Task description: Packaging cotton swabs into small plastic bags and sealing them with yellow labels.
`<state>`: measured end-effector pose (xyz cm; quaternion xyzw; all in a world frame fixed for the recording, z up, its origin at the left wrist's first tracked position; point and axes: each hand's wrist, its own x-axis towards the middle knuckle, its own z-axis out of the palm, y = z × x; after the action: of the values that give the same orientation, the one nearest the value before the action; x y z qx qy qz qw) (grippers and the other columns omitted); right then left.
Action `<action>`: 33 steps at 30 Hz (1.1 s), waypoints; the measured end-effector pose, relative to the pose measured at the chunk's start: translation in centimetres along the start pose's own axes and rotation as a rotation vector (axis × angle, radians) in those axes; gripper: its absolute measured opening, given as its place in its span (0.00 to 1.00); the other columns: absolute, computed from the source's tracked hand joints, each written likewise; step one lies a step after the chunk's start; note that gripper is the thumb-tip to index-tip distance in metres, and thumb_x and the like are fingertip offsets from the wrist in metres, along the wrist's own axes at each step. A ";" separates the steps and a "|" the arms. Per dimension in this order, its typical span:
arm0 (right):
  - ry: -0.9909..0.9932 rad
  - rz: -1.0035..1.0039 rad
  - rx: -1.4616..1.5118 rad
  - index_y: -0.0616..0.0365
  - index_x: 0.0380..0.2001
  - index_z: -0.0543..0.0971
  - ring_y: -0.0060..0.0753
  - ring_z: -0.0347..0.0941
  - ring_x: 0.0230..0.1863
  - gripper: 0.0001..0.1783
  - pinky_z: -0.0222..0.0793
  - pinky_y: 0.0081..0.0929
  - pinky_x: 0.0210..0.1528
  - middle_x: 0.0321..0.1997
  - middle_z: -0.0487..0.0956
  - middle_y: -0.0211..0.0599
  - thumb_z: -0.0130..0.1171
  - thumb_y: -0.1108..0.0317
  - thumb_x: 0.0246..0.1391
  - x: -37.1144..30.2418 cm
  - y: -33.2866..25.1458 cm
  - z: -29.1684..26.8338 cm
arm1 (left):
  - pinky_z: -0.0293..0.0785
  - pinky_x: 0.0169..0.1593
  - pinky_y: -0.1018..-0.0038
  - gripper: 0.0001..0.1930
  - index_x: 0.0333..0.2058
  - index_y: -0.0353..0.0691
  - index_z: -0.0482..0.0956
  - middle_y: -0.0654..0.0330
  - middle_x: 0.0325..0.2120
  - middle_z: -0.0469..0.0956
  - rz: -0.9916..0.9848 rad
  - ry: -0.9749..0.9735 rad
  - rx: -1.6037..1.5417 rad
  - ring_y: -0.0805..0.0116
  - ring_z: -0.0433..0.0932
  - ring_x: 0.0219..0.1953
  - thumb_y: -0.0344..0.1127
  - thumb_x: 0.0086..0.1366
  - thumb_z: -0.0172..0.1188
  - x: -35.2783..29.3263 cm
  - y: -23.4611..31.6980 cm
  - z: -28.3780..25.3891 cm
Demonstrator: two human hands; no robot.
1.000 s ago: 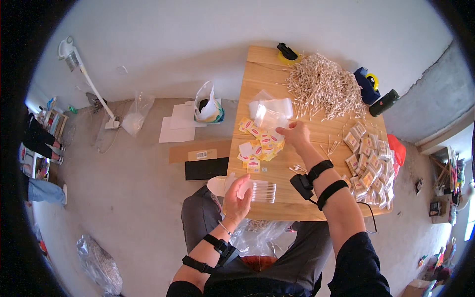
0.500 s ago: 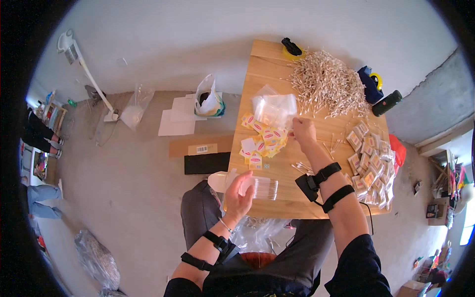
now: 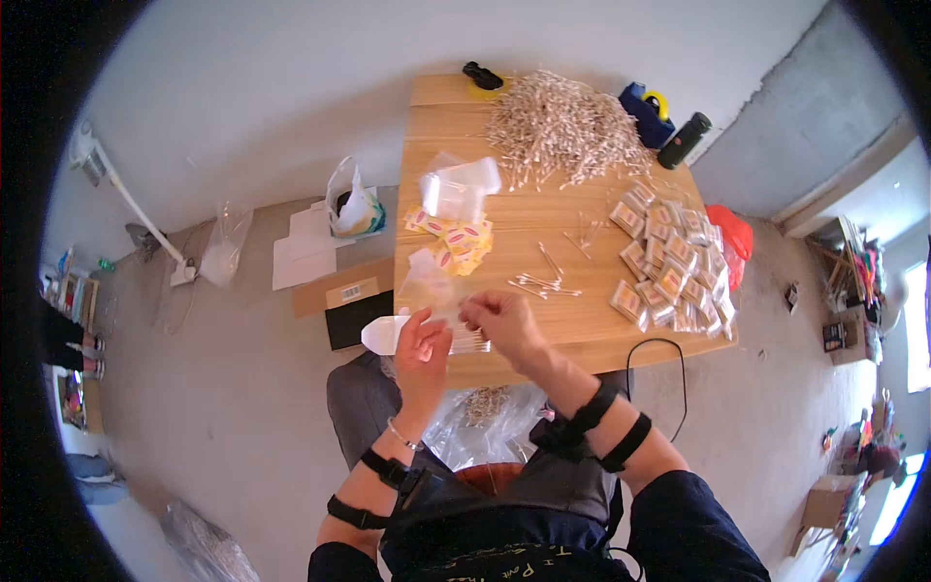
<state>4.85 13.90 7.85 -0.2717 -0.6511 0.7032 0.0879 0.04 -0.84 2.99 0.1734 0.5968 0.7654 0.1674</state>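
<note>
Over the table's near left edge, my right hand (image 3: 504, 325) pinches a small clear plastic bag (image 3: 432, 289). My left hand (image 3: 424, 351) meets it from the left, its curled fingers on the bag's near edge; the exact grip is hard to see. Under both hands lies an even row of cotton swabs (image 3: 473, 342), partly covered by the fingers, with a white flap (image 3: 383, 335) sticking out at the left. Just beyond the hands are yellow and white printed cards (image 3: 464, 247) and a stack of clear bags (image 3: 461, 189). Several loose swabs (image 3: 545, 283) lie to the right.
A big heap of cotton swabs (image 3: 567, 126) covers the table's far side. Filled packets (image 3: 674, 267) are piled at the right, near a dark cylinder (image 3: 685, 141) and a red bag (image 3: 729, 244). A black cable (image 3: 684, 388) loops off the near edge. Swabs in plastic (image 3: 482, 405) sit between my legs.
My right hand has come back from the bag stack to my left hand, bringing a clear bag. My left fingers have curled in. The whole view has shifted, so the table appears further left.
</note>
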 end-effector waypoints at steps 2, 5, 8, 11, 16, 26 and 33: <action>0.059 -0.051 0.038 0.65 0.30 0.81 0.18 0.72 0.26 0.10 0.68 0.19 0.28 0.25 0.80 0.31 0.61 0.67 0.57 -1.5 1.1 1.3 | 0.73 0.50 0.77 0.22 0.55 0.37 0.70 0.58 0.44 0.78 -0.079 0.013 0.055 0.73 0.77 0.44 0.23 0.63 0.62 -0.9 1.5 0.1; 0.113 -0.143 0.110 0.67 0.26 0.80 0.18 0.71 0.25 0.12 0.67 0.21 0.27 0.23 0.80 0.33 0.62 0.67 0.55 -3.1 2.2 3.1 | 0.75 0.47 0.80 0.20 0.53 0.35 0.72 0.59 0.43 0.79 -0.041 0.020 0.146 0.74 0.78 0.43 0.21 0.62 0.62 -2.0 3.0 -0.4; 0.086 -0.186 0.093 0.66 0.26 0.79 0.17 0.72 0.26 0.11 0.69 0.19 0.29 0.24 0.80 0.33 0.63 0.68 0.56 -4.6 1.2 4.5 | 0.75 0.45 0.80 0.18 0.50 0.32 0.75 0.60 0.41 0.80 -0.030 0.037 0.055 0.75 0.78 0.43 0.21 0.61 0.63 -3.4 3.7 -1.4; 0.043 -0.213 0.006 0.65 0.27 0.78 0.17 0.74 0.27 0.09 0.70 0.18 0.30 0.25 0.81 0.31 0.63 0.69 0.56 -5.8 -0.2 5.2 | 0.76 0.45 0.79 0.15 0.48 0.31 0.76 0.60 0.40 0.81 -0.064 0.081 0.128 0.74 0.79 0.41 0.23 0.62 0.63 -4.3 3.9 -2.5; -0.006 -0.265 -0.174 0.65 0.28 0.78 0.18 0.75 0.26 0.10 0.71 0.20 0.28 0.23 0.81 0.35 0.62 0.69 0.57 -6.0 -0.4 6.0 | 0.79 0.44 0.76 0.10 0.44 0.31 0.78 0.59 0.36 0.81 -0.091 0.105 -0.051 0.72 0.80 0.37 0.26 0.65 0.61 -5.2 4.6 -3.0; -0.057 -0.488 -0.416 0.65 0.24 0.76 0.47 0.78 0.25 0.10 0.73 0.37 0.29 0.23 0.79 0.49 0.60 0.69 0.56 -4.5 0.6 9.3 | 0.76 0.36 0.80 0.11 0.46 0.30 0.76 0.56 0.34 0.81 -0.010 0.357 0.280 0.77 0.80 0.33 0.28 0.67 0.59 -4.5 3.9 -5.8; -0.016 -0.415 -0.560 0.63 0.26 0.75 0.46 0.78 0.26 0.12 0.72 0.40 0.29 0.26 0.79 0.48 0.65 0.65 0.50 -3.9 1.0 11.3 | 0.74 0.46 0.74 0.08 0.45 0.32 0.70 0.42 0.54 0.74 0.389 0.460 0.657 0.63 0.80 0.47 0.28 0.69 0.54 -2.7 4.5 -6.0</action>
<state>2.68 2.09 8.02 -0.1413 -0.8608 0.4666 0.1459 -0.55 -8.27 5.83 0.1515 0.7862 0.5710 -0.1810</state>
